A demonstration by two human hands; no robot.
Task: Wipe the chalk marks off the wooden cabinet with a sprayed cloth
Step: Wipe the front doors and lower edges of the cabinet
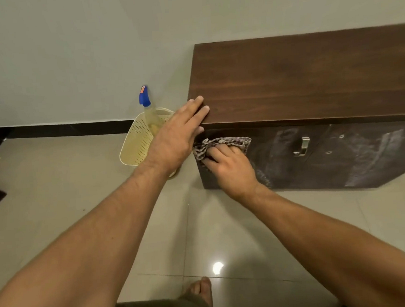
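Now my right hand [231, 165] presses the bunched cloth [222, 144] against the cabinet [311, 77] front's top-left corner, left hand [178, 136] flat and empty on the top edge, while chalk smears [376, 156] still cover most of the front.

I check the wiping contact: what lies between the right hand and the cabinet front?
Head view: the patterned cloth, pressed by the right hand against the cabinet front.

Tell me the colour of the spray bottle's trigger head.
Blue, with a small orange-red label near the top; the spray bottle stands in the basket. Head view.
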